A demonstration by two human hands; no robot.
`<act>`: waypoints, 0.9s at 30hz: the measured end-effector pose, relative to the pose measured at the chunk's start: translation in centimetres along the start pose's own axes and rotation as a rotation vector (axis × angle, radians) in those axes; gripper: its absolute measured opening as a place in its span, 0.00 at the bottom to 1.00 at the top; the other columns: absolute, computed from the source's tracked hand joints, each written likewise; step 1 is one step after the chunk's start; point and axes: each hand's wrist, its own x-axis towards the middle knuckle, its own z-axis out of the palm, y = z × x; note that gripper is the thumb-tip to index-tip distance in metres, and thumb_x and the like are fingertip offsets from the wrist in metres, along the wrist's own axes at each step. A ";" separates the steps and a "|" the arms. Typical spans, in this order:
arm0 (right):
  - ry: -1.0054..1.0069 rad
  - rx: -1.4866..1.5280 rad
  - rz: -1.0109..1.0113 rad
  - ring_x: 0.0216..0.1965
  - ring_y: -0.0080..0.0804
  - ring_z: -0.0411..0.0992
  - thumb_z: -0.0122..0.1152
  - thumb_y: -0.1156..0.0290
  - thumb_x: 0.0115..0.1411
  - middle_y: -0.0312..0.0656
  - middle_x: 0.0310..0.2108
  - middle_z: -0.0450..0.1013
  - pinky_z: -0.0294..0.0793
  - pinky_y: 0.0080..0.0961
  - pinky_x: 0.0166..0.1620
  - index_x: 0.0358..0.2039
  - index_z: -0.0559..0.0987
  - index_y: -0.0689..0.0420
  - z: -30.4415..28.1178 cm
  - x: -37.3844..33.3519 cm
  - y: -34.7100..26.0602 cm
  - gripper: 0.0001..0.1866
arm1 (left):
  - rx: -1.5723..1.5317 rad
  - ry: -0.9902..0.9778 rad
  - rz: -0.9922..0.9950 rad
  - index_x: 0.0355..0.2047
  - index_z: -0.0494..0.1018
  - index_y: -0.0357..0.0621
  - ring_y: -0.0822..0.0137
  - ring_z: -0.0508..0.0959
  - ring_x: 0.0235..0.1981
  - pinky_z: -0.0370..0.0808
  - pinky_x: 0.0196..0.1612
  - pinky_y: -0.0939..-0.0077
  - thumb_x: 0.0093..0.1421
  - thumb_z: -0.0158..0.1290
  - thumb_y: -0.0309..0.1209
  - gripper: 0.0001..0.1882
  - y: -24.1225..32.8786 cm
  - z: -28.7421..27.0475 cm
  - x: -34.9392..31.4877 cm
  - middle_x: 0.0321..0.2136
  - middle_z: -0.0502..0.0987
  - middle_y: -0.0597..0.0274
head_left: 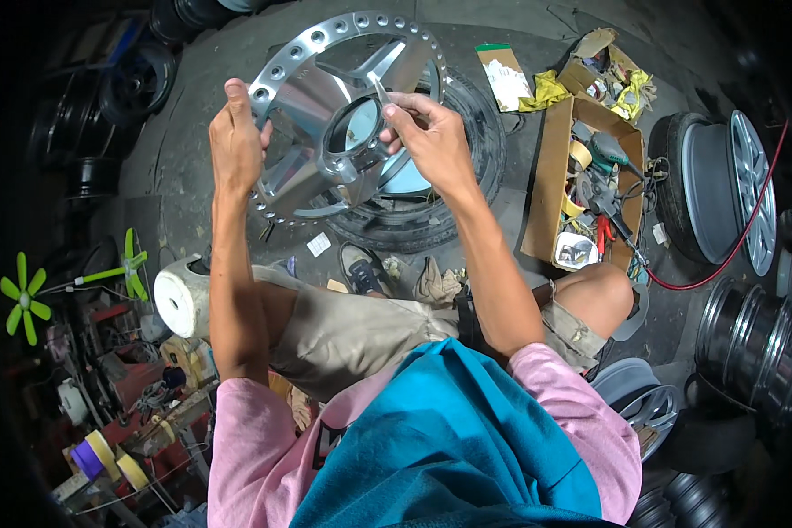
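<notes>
Right hand (431, 141) pinches the tool (380, 90), slanting up-left near the wheel's (315, 109) centre. Left hand (237, 145) clasps the wheel's left edge.

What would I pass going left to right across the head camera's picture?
Green fan blades → round white stool → left hand → silver wheel → right hand → cardboard box of tools → upright tyre.

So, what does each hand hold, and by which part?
Left hand: the silver wheel disc, by its drilled rim. Right hand: a small thin pale piece, pinched at its lower end.
</notes>
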 end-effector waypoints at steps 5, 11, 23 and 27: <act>0.109 0.203 0.019 0.33 0.31 0.82 0.67 0.71 0.67 0.47 0.37 0.80 0.84 0.23 0.36 0.52 0.79 0.68 0.8 1.1 -0.2 0.17 | 0.034 0.028 0.026 0.45 0.81 0.38 0.81 0.63 0.15 0.59 0.19 0.81 0.73 0.26 0.68 0.46 0.4 1.0 0.1 0.15 0.67 0.72; 0.079 0.368 0.053 0.33 0.31 0.82 0.68 0.71 0.66 0.48 0.37 0.80 0.85 0.24 0.35 0.54 0.79 0.68 2.8 0.8 -1.9 0.19 | 0.034 0.031 0.098 0.34 0.76 0.36 0.75 0.67 0.18 0.66 0.23 0.74 0.72 0.30 0.68 0.44 1.5 1.6 0.0 0.15 0.65 0.68; 0.112 0.599 0.027 0.30 0.34 0.82 0.67 0.70 0.66 0.50 0.35 0.79 0.86 0.26 0.32 0.52 0.76 0.70 4.9 -0.2 -3.8 0.19 | 0.089 0.038 0.116 0.33 0.79 0.35 0.69 0.71 0.19 0.67 0.26 0.68 0.73 0.33 0.65 0.42 2.9 2.3 -1.0 0.15 0.72 0.62; 0.144 0.647 0.091 0.29 0.34 0.82 0.68 0.71 0.65 0.51 0.35 0.79 0.86 0.27 0.33 0.49 0.77 0.69 4.8 -0.3 -4.4 0.17 | 0.127 0.057 0.114 0.33 0.79 0.36 0.56 0.77 0.24 0.72 0.34 0.59 0.73 0.34 0.65 0.42 2.7 2.4 -0.9 0.17 0.75 0.53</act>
